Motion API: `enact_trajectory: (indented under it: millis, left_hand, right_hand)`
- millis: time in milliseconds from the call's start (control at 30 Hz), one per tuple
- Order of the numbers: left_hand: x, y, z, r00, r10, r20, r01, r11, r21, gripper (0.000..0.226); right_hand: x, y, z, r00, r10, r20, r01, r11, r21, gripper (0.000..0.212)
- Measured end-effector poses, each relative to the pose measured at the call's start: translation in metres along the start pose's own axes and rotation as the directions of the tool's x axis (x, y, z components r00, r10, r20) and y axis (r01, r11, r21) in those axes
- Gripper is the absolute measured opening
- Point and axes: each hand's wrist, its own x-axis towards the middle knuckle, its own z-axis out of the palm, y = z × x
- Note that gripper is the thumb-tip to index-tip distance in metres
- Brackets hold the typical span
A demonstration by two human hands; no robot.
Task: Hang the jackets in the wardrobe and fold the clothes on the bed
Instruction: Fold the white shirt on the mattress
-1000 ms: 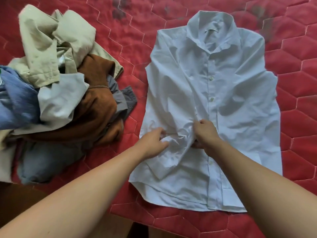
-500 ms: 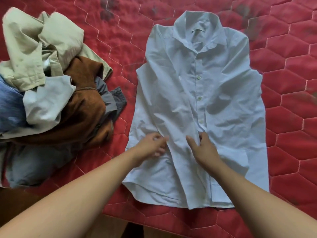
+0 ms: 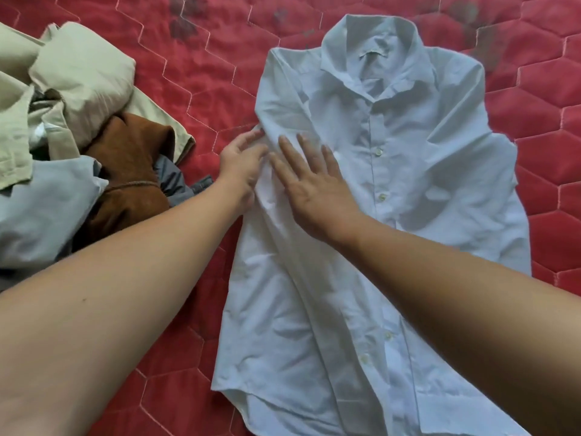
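Shirt point(image 3: 408, 184): white, buttoned, laid flat and front-up on the bed; collar point(image 3: 374, 45) is turned to the far side, hem to the near side.
Sleeves: none is seen lying out to the side; a long ridge of bunched cloth is seen down the shirt's left part.
Bedcover point(image 3: 220, 73): red, quilted in hexagons; dark blotches are noted near the far edge.
Right hand point(image 3: 314, 190): laid palm-down on the shirt's left chest panel, fingers point(image 3: 303, 146) straight and spread, pressed flat to the cloth.
Left hand point(image 3: 242, 165): placed at the shirt's left edge, just beside the right hand, fingertips touching the fabric there; whether cloth is pinched cannot be told, as the thumb is hidden.
Forearms: bare, both reached in from the near edge.
Clothes pile point(image 3: 78, 136): heaped on the bed to the left, apart from the shirt, unfolded.
Pile contents: beige garment point(image 3: 81, 77) on top, brown garment point(image 3: 132, 171) nearest the left hand, light blue garment point(image 3: 41, 212) in front, grey piece point(image 3: 173, 180) partly tucked beneath the brown.
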Motion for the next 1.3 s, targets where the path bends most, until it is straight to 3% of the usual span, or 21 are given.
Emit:
enact_trajectory:
  millis: [100,200,267,333,400,467,533,567,633,700,767,967,1100,1200,1300]
  left_hand:
    - [0.012,0.004,-0.009,0.997,0.049,-0.055,-0.045,0.997,0.069,0.054]
    - [0.017,-0.001,-0.033,0.987,0.161,0.012,-0.153,0.904,0.399,0.054]
    - [0.023,-0.002,-0.041,0.966,0.249,0.074,-0.234,0.708,0.666,0.054]
    - [0.026,0.003,-0.036,0.922,0.376,0.099,-0.28,0.468,0.838,0.059]
    - [0.024,0.009,-0.019,0.836,0.464,0.293,-0.403,0.158,0.902,0.067]
    - [0.024,0.003,-0.004,0.782,0.279,0.557,-0.542,-0.136,0.83,0.078]
    - [0.03,-0.011,-0.003,0.798,0.025,0.602,-0.573,-0.276,0.772,0.08]
    - [0.027,-0.016,-0.006,0.818,-0.003,0.576,-0.552,-0.288,0.783,0.079]
    - [0.006,-0.025,-0.01,0.832,0.105,0.545,-0.502,-0.276,0.82,0.077]
    - [-0.035,-0.039,-0.011,0.789,0.209,0.578,-0.553,-0.171,0.816,0.075]
    - [-0.091,-0.07,-0.015,0.744,0.214,0.633,-0.629,-0.094,0.771,0.075]
    - [-0.222,-0.196,-0.046,0.669,0.024,0.743,-0.714,-0.259,0.651,0.083]
    - [-0.221,-0.205,-0.041,0.69,0.003,0.724,-0.695,-0.277,0.664,0.084]
    - [-0.229,-0.199,-0.048,0.668,-0.041,0.743,-0.715,-0.315,0.625,0.08]
    - [-0.256,-0.203,-0.069,0.667,-0.048,0.743,-0.716,-0.315,0.623,0.077]
  right_hand:
    - [0.022,0.021,0.014,0.991,0.04,0.131,-0.043,0.999,0.023,0.064]
    - [0.031,0.034,0.017,0.964,-0.01,0.264,0.006,1.0,0.018,0.063]
    - [0.033,0.03,0.01,0.984,-0.015,0.18,-0.002,0.996,0.093,0.058]
    - [0.032,0.03,0.003,0.998,0.062,0.007,-0.063,0.985,0.164,0.051]
    - [0.028,0.039,0.001,0.985,0.158,-0.064,-0.146,0.976,0.16,0.052]
    - [0.015,0.057,0.002,0.983,0.169,-0.077,-0.161,0.982,0.102,0.057]
    - [-0.005,0.075,0.003,0.985,0.134,-0.113,-0.128,0.99,0.06,0.059]
    - [-0.019,0.083,0.003,0.982,0.131,-0.14,-0.124,0.991,0.057,0.059]
    - [-0.055,0.098,0.005,0.964,0.175,-0.201,-0.159,0.983,0.097,0.058]
    - [-0.101,0.11,0.006,0.949,0.213,-0.23,-0.19,0.974,0.12,0.056]
    - [-0.157,0.118,0.01,0.959,0.166,-0.23,-0.144,0.983,0.11,0.052]
    - [-0.31,0.111,0.06,0.997,0.071,0.027,-0.071,0.997,-0.005,0.064]
    - [-0.306,0.101,0.072,0.968,0.215,0.131,-0.21,0.976,-0.046,0.072]
    - [-0.298,0.09,0.069,0.939,0.292,0.18,-0.293,0.956,-0.021,0.076]
    - [-0.321,0.08,0.056,0.974,0.193,0.123,-0.193,0.981,-0.008,0.077]
